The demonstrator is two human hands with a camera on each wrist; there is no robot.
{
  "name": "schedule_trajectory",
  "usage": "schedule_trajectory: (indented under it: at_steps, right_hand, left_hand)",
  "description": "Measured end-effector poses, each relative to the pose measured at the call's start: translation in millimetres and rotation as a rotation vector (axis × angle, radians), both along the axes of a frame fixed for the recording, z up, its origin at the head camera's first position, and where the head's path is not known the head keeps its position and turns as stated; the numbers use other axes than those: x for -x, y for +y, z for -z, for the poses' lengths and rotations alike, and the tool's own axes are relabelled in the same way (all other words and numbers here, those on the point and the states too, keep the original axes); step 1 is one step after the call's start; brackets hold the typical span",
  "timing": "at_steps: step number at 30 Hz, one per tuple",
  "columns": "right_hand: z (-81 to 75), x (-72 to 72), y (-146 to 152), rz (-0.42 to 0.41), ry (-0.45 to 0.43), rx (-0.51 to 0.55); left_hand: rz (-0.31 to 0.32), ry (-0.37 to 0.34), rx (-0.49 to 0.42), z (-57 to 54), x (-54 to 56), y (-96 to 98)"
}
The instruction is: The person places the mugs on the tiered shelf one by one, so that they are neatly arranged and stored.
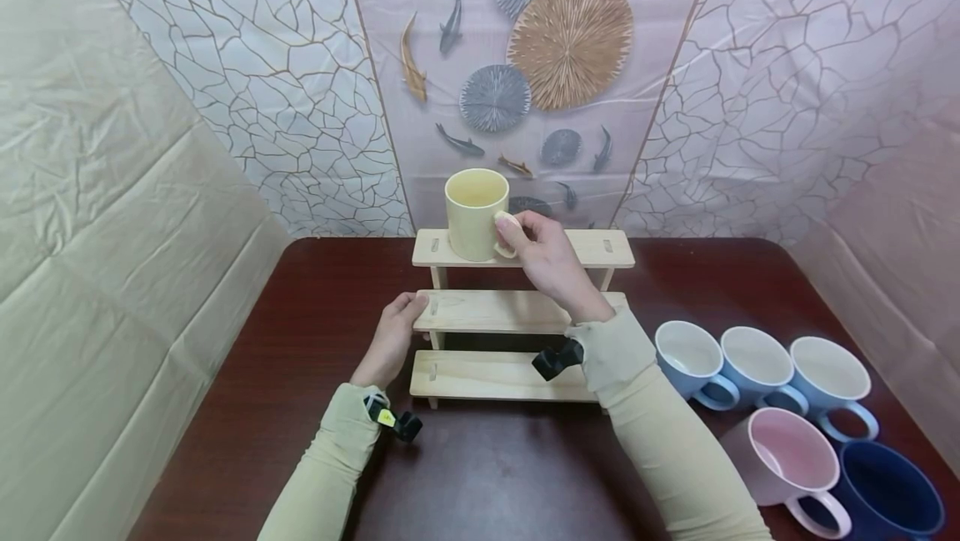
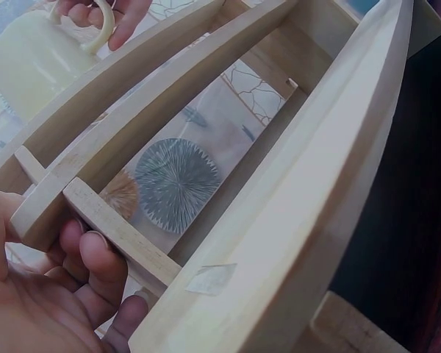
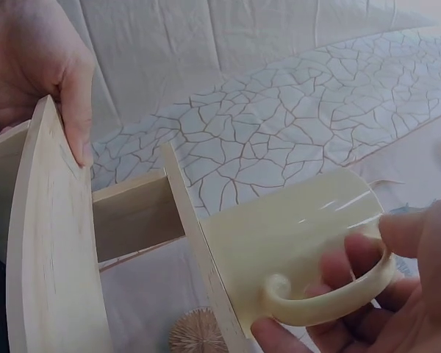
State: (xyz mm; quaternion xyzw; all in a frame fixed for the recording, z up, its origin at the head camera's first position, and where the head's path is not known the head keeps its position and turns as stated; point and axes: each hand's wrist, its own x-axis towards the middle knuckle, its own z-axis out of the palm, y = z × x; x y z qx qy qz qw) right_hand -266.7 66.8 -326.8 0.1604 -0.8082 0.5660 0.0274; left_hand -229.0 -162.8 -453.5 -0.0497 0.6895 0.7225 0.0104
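Observation:
A pale yellow mug (image 1: 472,220) stands upright on the left part of the top step of a three-tier wooden shelf (image 1: 480,312). My right hand (image 1: 551,257) pinches its handle, thumb on the upper part. In the right wrist view, the mug (image 3: 294,243) has its base against the board and the fingers pass around the handle. My left hand (image 1: 392,337) grips the left end of the middle step. Seen from the left wrist, its thumb is over the board (image 2: 40,213) and the curled fingers are beneath it.
At the right of the dark red table (image 1: 315,374) stand several mugs: light blue ones (image 1: 690,353) in a row, a pink mug (image 1: 783,458) and a dark blue mug (image 1: 888,487) nearer the front. The right forearm passes close to them. A patterned cloth (image 1: 300,66) hangs behind the shelf.

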Motion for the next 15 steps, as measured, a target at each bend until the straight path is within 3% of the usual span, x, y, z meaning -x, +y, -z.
schedule_trajectory:
  at_steps: [7, 15]
  right_hand:
    - [0.5, -3.6, 4.4, 0.014, 0.075, -0.083]
    - [-5.0, -17.7, 17.4, 0.038, 0.078, -0.178]
  left_hand:
    - [-0.006, 0.003, -0.013, -1.8, -0.7, 0.5]
    - [-0.003, -0.001, -0.013, 0.7, -0.5, 0.5]
